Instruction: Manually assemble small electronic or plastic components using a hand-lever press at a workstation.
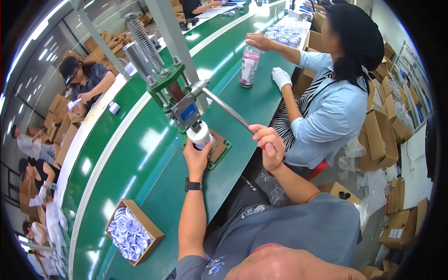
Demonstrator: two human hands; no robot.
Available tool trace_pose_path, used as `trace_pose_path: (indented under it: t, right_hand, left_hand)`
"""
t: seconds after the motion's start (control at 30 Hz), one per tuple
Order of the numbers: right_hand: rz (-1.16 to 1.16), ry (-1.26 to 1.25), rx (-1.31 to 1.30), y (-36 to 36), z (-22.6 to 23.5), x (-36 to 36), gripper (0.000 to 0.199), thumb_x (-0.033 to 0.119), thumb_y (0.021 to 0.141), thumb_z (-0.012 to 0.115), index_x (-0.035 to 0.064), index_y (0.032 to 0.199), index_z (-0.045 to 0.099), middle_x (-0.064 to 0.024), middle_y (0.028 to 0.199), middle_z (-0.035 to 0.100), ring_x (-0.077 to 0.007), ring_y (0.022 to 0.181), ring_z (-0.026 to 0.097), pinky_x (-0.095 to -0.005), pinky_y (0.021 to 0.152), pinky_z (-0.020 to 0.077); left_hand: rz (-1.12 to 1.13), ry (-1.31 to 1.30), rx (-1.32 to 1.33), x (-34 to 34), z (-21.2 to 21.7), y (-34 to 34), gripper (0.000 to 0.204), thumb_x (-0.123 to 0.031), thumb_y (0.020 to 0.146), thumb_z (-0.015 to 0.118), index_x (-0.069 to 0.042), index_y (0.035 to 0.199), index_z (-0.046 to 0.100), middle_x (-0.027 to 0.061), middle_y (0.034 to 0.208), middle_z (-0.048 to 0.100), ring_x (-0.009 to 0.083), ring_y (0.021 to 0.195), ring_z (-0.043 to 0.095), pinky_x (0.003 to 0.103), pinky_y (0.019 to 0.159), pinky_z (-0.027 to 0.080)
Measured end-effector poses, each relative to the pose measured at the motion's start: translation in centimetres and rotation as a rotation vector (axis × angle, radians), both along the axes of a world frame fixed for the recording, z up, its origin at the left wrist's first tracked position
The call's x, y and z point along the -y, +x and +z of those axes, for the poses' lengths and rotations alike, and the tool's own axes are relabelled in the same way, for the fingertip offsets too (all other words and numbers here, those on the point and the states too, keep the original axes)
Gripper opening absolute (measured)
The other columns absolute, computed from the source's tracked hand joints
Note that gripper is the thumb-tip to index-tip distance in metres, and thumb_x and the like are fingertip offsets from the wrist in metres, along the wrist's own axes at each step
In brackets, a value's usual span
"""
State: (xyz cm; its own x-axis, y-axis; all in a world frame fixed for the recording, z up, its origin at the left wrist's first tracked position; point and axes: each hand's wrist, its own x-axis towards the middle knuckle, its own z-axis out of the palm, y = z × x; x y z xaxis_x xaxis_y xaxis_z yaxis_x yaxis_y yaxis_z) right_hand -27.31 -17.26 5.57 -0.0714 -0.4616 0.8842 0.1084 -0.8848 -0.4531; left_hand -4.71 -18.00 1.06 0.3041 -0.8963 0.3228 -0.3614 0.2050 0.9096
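Note:
A green hand press point(186, 108) with a coiled spring on top stands on the green bench point(233, 135). My left hand point(196, 157) is closed round a white cylindrical plastic part point(200, 134), held upright beneath the ram. The ram's lower end meets or nearly meets the part's top; the exact contact is too small to tell. My right hand point(269, 147) is wrapped round the end of the metal lever point(228, 109), where a bit of red handle shows. The lever slopes down from the press toward me.
A cardboard box point(145, 220) of round white plastic pieces point(128, 233) sits to the left of my left forearm. Beside me on the right, a co-worker point(322, 112) handles a pink-labelled bottle point(248, 67). White round pieces point(283, 33) stand in rows beyond. A green conveyor point(135, 140) curves past.

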Motion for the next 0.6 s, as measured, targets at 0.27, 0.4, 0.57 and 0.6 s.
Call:
trace_pose_path:
  t: [0.27,0.4,0.57,0.6]
  right_hand:
    - [0.231,-0.083,0.008,2.6,18.6,6.2,0.032,0.006,0.094,0.048,-0.0031,0.125,0.049,-0.0154,0.115,0.057,-0.0225,0.102,0.060,-0.0336,0.084,0.0490]
    - [0.347,0.053,-0.042,6.7,18.9,9.2,0.053,0.011,0.092,0.056,-0.0001,0.139,0.036,-0.0169,0.130,0.050,-0.0219,0.118,0.054,-0.0282,0.097,0.0421]
    - [0.219,0.474,0.011,6.6,0.4,7.5,0.052,0.003,0.087,0.057,-0.0003,0.137,0.041,-0.0136,0.123,0.055,-0.0237,0.113,0.056,-0.0372,0.098,0.0448]
    - [0.267,0.515,-0.037,7.2,-2.5,6.7,0.056,0.004,0.084,0.061,-0.0006,0.137,0.041,-0.0142,0.123,0.055,-0.0242,0.113,0.056,-0.0373,0.097,0.0448]
  left_hand:
    - [-0.037,-0.099,0.011,1.1,0.0,-0.6,0.051,-0.015,0.072,0.082,0.001,0.115,0.059,0.0163,0.103,0.069,0.0246,0.093,0.067,0.036,0.082,0.051]
    - [-0.036,-0.126,0.006,0.8,-0.6,0.4,0.053,-0.014,0.072,0.081,0.000,0.117,0.057,0.0171,0.105,0.068,0.0272,0.096,0.067,0.036,0.083,0.051]
    - [-0.079,-0.120,0.032,0.3,-0.7,-0.2,0.053,-0.013,0.075,0.077,0.001,0.121,0.054,0.0170,0.111,0.066,0.0258,0.102,0.065,0.037,0.088,0.050]
    - [-0.079,-0.148,0.025,0.2,-0.1,-0.7,0.054,-0.013,0.075,0.076,0.000,0.122,0.054,0.0181,0.111,0.066,0.0285,0.103,0.065,0.037,0.088,0.050]
